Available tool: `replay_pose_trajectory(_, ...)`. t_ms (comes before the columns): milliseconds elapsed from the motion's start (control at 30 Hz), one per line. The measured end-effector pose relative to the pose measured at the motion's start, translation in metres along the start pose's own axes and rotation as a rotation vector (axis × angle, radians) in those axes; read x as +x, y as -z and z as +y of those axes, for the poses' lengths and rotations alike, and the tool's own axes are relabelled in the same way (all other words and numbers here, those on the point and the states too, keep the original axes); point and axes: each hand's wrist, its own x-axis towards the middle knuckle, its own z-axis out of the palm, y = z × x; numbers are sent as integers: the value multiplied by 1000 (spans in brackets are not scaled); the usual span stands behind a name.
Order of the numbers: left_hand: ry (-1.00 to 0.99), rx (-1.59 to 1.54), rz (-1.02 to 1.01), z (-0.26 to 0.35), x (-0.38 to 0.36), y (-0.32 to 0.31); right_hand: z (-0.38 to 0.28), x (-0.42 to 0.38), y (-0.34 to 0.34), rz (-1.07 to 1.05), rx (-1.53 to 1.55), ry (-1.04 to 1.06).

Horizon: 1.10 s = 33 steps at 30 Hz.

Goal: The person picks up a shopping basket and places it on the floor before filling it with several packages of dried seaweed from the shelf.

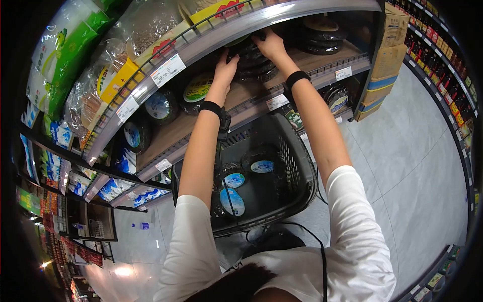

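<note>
My right hand reaches in over a stack of dark round packs, fingers bent toward its top; my left hand curls at the left side of the stack, thumb toward it; the fingertips are lost in shadow, so I can't make out whether either grip holds a pack or only rests there. The stack sits on the far shelf, under the upper shelf's lip; a pack with a green-and-yellow label is just left of it, another dark stack further right. Nearer me, below my forearms, is the black basket; three packs with blue labels lie in it. I judge the wrapping slick; if my grip pinches only the film, a pack could slide free and pull its neighbours down; that low lip could knock my knuckles if I lift too steeply; the wire guard along the shelf's front edge could snag a pack drawn out low; my right wristband could catch there too.
</note>
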Motion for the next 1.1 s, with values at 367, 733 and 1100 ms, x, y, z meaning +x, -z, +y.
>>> replay_pose_trajectory(367, 51, 184, -16, 9, -11, -4, 11, -14, 4, -6, 26, -22)
replay_pose_trajectory(733, 271, -582, 138, 45, -48, 22, 30, -38, 23, -36, 356, -354)
replay_pose_trajectory(1100, 454, -310, -57, -26, -161, 60, 9, -168, 55, -442, 778, -792)
